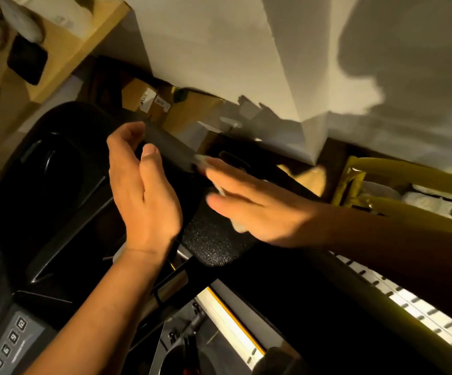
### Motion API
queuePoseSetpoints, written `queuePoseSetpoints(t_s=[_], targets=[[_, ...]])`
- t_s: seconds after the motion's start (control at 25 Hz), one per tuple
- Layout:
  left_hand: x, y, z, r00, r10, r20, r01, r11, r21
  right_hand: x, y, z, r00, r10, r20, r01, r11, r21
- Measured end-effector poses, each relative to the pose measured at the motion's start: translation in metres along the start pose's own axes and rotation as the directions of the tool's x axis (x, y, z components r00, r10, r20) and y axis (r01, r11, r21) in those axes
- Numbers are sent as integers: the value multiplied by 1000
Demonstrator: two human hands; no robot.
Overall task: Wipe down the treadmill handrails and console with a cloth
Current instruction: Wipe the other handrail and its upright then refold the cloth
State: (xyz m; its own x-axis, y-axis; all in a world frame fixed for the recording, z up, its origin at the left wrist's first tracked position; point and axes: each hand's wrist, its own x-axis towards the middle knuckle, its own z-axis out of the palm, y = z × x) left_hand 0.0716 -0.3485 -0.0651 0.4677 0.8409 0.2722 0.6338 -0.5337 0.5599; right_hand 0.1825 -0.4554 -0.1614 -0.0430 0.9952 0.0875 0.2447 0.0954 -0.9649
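The black treadmill console (57,171) fills the left of the tilted view, with grey numbered buttons (11,339) at the lower left. My left hand (143,196) grips the console's grey upper edge (170,144), thumb in front and fingers curled behind it. My right hand (254,204) lies flat and blurred on the black surface just right of it. It presses a pale cloth (237,226) that shows only at the palm's edge and the fingertips. A rough black pad (214,242) and a metal grip on the handrail (170,285) sit below the hands.
A white wall corner (308,125) stands close behind the console. Cardboard boxes (149,98) are wedged between wall and machine. A wooden shelf (65,50) is at the upper left, a yellow frame (381,166) with white items at the right, and the treadmill's white side rail (408,307) below.
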Motion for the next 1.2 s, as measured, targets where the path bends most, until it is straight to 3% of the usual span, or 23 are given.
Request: queuePoseSetpoints(t_s=[0.12, 0.2, 0.28, 0.36, 0.52, 0.64, 0.76, 0.8, 0.92, 1.04, 1.2], targets=[[1, 0, 0, 1000, 3, 9, -3, 1000, 18, 63, -15, 1, 987, 154, 50, -159, 862, 482], [2, -1, 0, 1000, 5, 19, -5, 1000, 14, 69, 10, 4, 970, 239, 53, -221, 761, 610], [2, -1, 1, 1000, 16, 26, -16, 1000, 10, 61, 30, 2, 920, 364, 142, -377, 731, 568], [1, -2, -1, 1000, 19, 19, -20, 1000, 11, 35, 43, 6, 902, 395, 172, -431, 815, 387], [0, -3, 2, 999, 25, 31, -25, 1000, -14, -34, 29, -2, 861, 495, 113, -479, 718, 504], [2, -1, 2, 1000, 28, 10, -28, 1000, 0, -50, -19, -7, 915, 398, 66, -371, 764, 528], [3, -1, 2, 1000, 16, -19, -15, 1000, 18, -17, -52, -11, 964, 261, 45, -259, 894, 367], [3, -1, 2, 1000, 11, -25, -10, 1000, 26, 0, -52, -10, 963, 264, 54, -266, 895, 358], [3, 0, 2, 999, 0, -45, 1, 1000, 29, 24, -6, -2, 895, 446, 9, -401, 795, 456], [4, 2, 3, 998, 18, -65, -17, 1000, 12, -47, 55, 10, 872, 488, 28, -466, 812, 352], [4, -1, 5, 990, 1, -139, -4, 1000, -21, -122, 6, -8, 756, 654, 18, -645, 740, 193]])
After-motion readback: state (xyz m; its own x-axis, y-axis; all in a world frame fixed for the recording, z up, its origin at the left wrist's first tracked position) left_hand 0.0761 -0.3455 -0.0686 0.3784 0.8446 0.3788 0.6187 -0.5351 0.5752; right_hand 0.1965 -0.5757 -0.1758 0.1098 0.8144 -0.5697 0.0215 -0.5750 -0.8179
